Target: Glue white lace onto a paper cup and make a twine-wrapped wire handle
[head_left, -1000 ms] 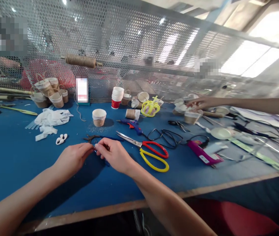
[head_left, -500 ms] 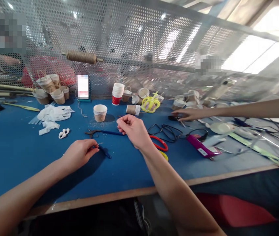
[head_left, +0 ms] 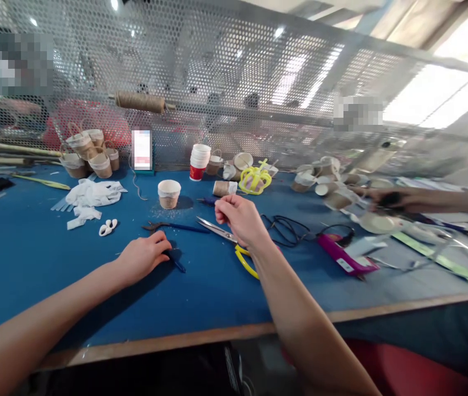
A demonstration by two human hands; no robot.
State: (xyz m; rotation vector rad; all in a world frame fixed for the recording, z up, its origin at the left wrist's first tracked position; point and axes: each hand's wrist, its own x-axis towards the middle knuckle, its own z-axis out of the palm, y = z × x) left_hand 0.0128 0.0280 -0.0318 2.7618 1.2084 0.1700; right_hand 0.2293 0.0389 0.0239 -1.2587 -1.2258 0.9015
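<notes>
My left hand (head_left: 145, 257) rests on the blue table (head_left: 31, 258), fingers curled down onto a small dark blue tool (head_left: 177, 264) whose tip sticks out to its right. My right hand (head_left: 240, 218) is lifted above the yellow-and-red scissors (head_left: 234, 242), fingers curled in a loose pinch; whether anything is in them I cannot make out. Blue-handled pliers (head_left: 172, 226) lie just beyond my left hand. A brown paper cup (head_left: 169, 194) stands behind them.
Stacked cups (head_left: 197, 161), a yellow crown-shaped piece (head_left: 253, 180), more cups (head_left: 87, 151) and white scraps (head_left: 89, 195) lie toward the back. Another person's arm (head_left: 419, 199) reaches in from the right over cups there. Black cords (head_left: 286, 228) and a magenta tool (head_left: 339, 254) lie right of the scissors. Perforated metal mesh (head_left: 217, 82) backs the table.
My hands have parted: the right one rose and moved right over the scissors, while the left stayed down on the small blue tool. The other person's hand pulled back to the right.
</notes>
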